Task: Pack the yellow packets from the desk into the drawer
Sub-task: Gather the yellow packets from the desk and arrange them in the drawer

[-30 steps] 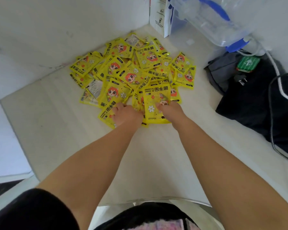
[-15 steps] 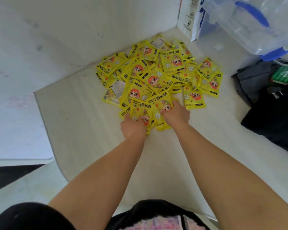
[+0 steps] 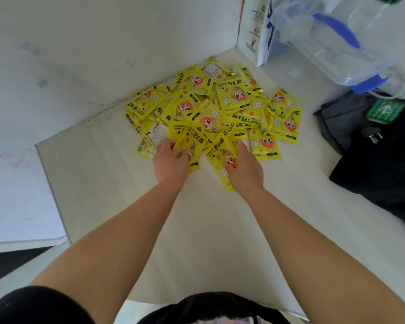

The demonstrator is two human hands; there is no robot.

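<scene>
A heap of several yellow packets (image 3: 211,113) with a cartoon face and black print lies on the pale desk (image 3: 108,174), pushed towards the corner of the white wall. My left hand (image 3: 171,161) rests on the heap's near left edge, its fingers closed on a few packets. My right hand (image 3: 244,168) is at the near right edge and grips a yellow packet (image 3: 220,164) that sticks out towards me. The drawer is not in view.
A white paper bag (image 3: 255,29) stands at the back by the wall. A clear plastic box with blue handles (image 3: 351,40) sits at the back right. A dark bag with a green tag and a plug (image 3: 384,146) fills the right side. The desk's left edge (image 3: 49,183) drops off.
Both hands have stayed at the near edge of the heap and spread slightly apart. The right hand has drawn one packet out towards me. The view has shifted so the heap sits further right.
</scene>
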